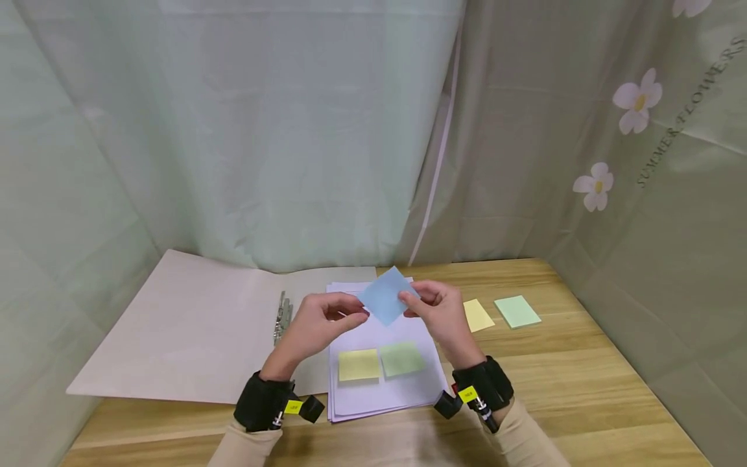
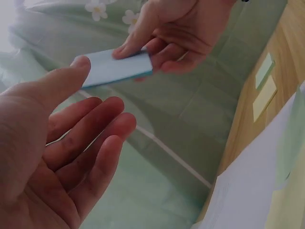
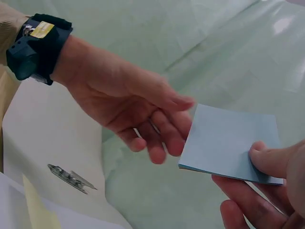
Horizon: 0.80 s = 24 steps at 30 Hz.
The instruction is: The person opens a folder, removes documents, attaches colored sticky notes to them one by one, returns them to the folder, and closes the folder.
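While the left grip (image 1: pixel 315 326) gapes, the right grip (image 1: pixel 445 318) pinches blue notes (image 1: pixel 385 297).

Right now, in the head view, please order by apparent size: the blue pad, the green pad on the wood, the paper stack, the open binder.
1. Open binder
2. Paper stack
3. Blue pad; held up, so nearness may enlarge it
4. Green pad

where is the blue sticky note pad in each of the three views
Head: the blue pad is just below the picture's centre, above the white papers.
Left wrist: the blue pad is in the upper half, left of centre.
Right wrist: the blue pad is right of centre, slightly below mid-height.
Shared landmark: the right hand, its thumb on the pad in all three.
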Motion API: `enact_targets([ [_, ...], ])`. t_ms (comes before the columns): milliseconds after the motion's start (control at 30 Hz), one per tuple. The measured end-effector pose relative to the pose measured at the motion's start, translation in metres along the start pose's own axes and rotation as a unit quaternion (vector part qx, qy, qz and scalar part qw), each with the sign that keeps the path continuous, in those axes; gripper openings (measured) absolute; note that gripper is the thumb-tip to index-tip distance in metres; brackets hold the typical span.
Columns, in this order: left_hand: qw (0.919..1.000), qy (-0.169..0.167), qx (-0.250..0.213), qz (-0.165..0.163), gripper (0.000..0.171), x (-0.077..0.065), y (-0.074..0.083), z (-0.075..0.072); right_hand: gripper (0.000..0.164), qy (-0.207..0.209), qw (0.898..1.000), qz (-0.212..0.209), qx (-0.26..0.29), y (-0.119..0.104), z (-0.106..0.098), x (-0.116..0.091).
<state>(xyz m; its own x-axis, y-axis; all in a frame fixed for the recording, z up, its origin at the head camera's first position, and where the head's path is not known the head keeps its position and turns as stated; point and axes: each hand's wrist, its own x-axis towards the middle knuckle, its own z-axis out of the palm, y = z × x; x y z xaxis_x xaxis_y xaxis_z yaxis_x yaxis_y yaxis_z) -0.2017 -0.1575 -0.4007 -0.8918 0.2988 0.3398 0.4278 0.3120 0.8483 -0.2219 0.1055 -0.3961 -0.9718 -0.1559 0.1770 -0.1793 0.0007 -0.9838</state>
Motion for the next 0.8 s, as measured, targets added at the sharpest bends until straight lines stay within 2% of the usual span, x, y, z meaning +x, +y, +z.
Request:
enact_targets([
  [100,0.9998,0.011,0.011,0.010,0.015,0.001,0.002,0.004,0.027,-0.028,1.000,0.007,0.002,0.002,0.005,-0.001],
  [233,0.9979,0.044,0.037,0.032,0.011,0.002,0.005,0.008,0.028,-0.065,0.998,0.013,-0.007,0.002,0.008,-0.003],
  [333,0.9969,0.056,0.047,0.029,0.009,0.001,0.007,0.009,0.029,-0.075,0.997,0.008,-0.009,0.001,0.008,-0.004],
  [467,0.9975,0.049,0.045,0.023,0.010,0.001,0.009,0.009,0.030,-0.083,0.997,0.003,-0.005,0.002,0.007,-0.004],
  [600,0.9978,0.032,0.044,0.037,0.010,0.001,0.008,0.006,0.031,-0.087,0.996,0.005,-0.007,0.003,0.005,-0.003],
  [700,0.9973,0.021,0.056,0.043,0.009,0.000,0.005,0.001,0.033,-0.088,0.996,0.000,-0.014,0.002,0.003,-0.003],
  [800,0.9953,0.008,0.088,0.039,0.009,0.000,0.002,-0.005,0.038,-0.090,0.996,-0.016,-0.017,0.001,-0.002,-0.002],
])
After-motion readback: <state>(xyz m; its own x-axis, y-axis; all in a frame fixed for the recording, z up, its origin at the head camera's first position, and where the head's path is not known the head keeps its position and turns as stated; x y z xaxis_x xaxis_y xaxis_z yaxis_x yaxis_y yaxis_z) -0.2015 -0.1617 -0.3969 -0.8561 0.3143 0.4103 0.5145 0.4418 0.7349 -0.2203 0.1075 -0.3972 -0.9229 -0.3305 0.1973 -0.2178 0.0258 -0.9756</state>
